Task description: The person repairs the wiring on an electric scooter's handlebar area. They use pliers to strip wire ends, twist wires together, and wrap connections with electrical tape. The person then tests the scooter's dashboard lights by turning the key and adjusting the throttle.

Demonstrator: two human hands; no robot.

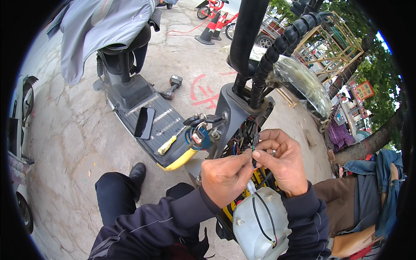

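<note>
Both my hands meet in front of the electric scooter's opened steering column, where a tangle of thin coloured wires comes out. My left hand is closed, thumb and finger pinching thin wires. My right hand, a ring on one finger, pinches the same wires just beside it. The exact spot between the fingertips is mostly hidden. Below them is a whitish plastic lamp housing, its black leads ending in a white connector under my left hand.
On the footboard lie a phone and a yellow-handled screwdriver. Keys hang at the column. A cordless power tool lies on the pavement. Traffic cones stand farther back. Another person's clothed legs are at the right.
</note>
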